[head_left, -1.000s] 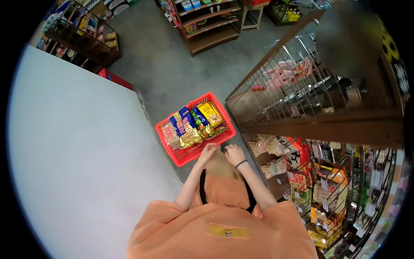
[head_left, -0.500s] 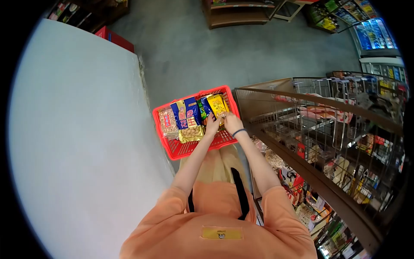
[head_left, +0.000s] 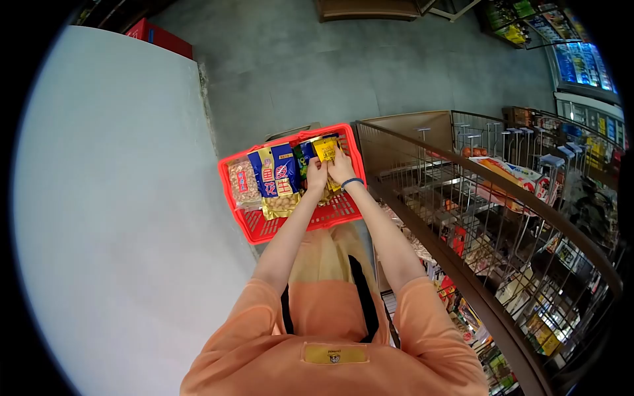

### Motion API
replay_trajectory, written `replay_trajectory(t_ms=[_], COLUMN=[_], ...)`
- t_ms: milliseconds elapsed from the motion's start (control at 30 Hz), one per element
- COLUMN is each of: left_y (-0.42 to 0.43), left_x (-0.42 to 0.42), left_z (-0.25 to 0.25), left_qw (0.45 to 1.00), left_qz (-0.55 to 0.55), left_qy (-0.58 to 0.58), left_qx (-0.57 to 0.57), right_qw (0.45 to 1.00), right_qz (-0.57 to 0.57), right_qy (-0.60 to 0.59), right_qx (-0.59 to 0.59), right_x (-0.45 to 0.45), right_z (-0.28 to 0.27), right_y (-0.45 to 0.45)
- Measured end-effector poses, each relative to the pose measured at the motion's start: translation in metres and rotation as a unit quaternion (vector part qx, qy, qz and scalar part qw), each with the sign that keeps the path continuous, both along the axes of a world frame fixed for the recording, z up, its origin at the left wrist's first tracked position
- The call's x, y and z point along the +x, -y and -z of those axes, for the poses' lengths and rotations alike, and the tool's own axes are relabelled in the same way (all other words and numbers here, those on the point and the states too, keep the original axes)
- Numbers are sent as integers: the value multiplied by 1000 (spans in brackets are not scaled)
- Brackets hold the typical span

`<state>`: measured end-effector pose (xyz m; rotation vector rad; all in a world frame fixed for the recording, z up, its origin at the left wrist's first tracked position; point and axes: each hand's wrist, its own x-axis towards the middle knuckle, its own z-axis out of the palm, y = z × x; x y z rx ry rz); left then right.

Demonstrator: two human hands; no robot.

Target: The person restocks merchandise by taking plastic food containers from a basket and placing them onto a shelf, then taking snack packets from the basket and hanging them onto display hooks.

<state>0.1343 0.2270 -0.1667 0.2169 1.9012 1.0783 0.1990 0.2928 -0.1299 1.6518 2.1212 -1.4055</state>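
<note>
A red plastic shopping basket (head_left: 353, 206) holds several snack bags. Both of my hands are over its right half, on a yellow snack bag (head_left: 325, 148). My left hand (head_left: 317, 175) pinches the near edge of this bag, while my right hand (head_left: 341, 167), with a dark band on the wrist, grips its right side. Left of them lies a large blue and gold bag of coated peanuts (head_left: 275, 173), and beyond it a clear bag of peanuts (head_left: 243, 185). A dark blue and green packet (head_left: 303, 158) is partly hidden beside the yellow bag.
A white surface (head_left: 119, 198) fills the left side. To the right stands a brown wire rack (head_left: 462, 218) with packaged goods. Grey floor (head_left: 297, 72) lies ahead, with a red box (head_left: 158, 38) at far left and a lit drinks cooler (head_left: 584, 66) at far right.
The yellow bag and both hands have shifted toward the basket's far side, and the bag looks more foreshortened. My left hand has come closer to the right one. The whole view has shifted slightly.
</note>
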Motion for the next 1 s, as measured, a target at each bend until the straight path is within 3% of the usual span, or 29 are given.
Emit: replay_trajectory(t_ms=[133, 300, 467, 567, 633, 700, 767, 900, 1000], left_y=[4, 14, 41, 44, 52, 56, 64, 77, 83], left_x=[-3, -3, 2, 2, 3, 13, 14, 35, 52], left_z=[3, -8, -37, -85, -93, -129, -169, -235, -274], left_qw=[999, 998, 997, 993, 984, 973, 955, 926, 864], left_qz=[13, 57, 29, 45, 112, 136, 252, 310, 384], left_qy=[12, 6, 13, -1, -27, -48, -70, -66, -165], left_qx=[27, -30, 64, 111, 136, 181, 142, 206, 281], right_qw=[1000, 992, 978, 955, 941, 871, 853, 855, 851], right_qz=[21, 110, 164, 200, 220, 274, 293, 327, 350], right_qy=[-13, -53, -106, -217, -257, -397, -416, -395, -391], right_qx=[13, 29, 69, 19, -8, -98, -114, -69, 15], right_x=[3, 12, 18, 26, 38, 54, 77, 119, 140], right_z=[2, 7, -3, -45, -61, -88, -116, -180, -224], right_y=[5, 13, 21, 17, 19, 25, 36, 74, 113])
